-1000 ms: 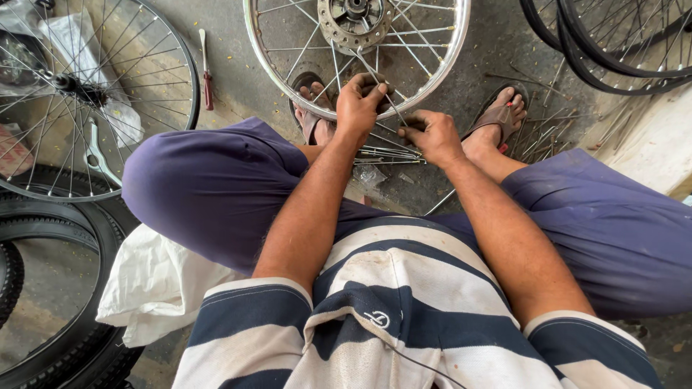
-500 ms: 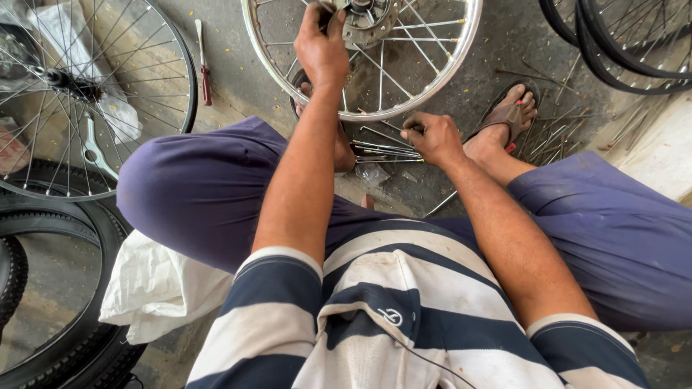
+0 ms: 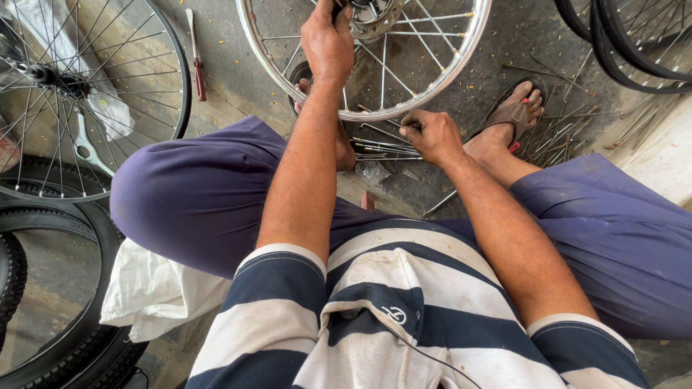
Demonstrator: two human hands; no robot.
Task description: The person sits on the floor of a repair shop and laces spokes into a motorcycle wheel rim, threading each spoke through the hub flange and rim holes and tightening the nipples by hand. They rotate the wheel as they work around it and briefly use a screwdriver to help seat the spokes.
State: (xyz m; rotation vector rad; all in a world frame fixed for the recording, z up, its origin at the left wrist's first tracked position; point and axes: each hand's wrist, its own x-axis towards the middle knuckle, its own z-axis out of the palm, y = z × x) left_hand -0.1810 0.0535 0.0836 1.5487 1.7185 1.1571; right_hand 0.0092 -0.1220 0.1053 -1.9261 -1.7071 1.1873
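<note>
Between feet: left hand (image 3: 328, 39) grasping hub (image 3: 371, 14); right hand (image 3: 431, 135) clenched on spokes (image 3: 382, 148).

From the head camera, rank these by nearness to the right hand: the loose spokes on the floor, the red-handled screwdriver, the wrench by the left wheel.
From the right hand:
1. Loose spokes, just to its left, under the rim.
2. Red-handled screwdriver, upper left on the floor.
3. Wrench, far left, behind the other wheel's spokes.

Gritty grey concrete floor (image 3: 519, 43), pale raised ledge (image 3: 659, 158) at right, daylight, scattered yellow specks
</note>
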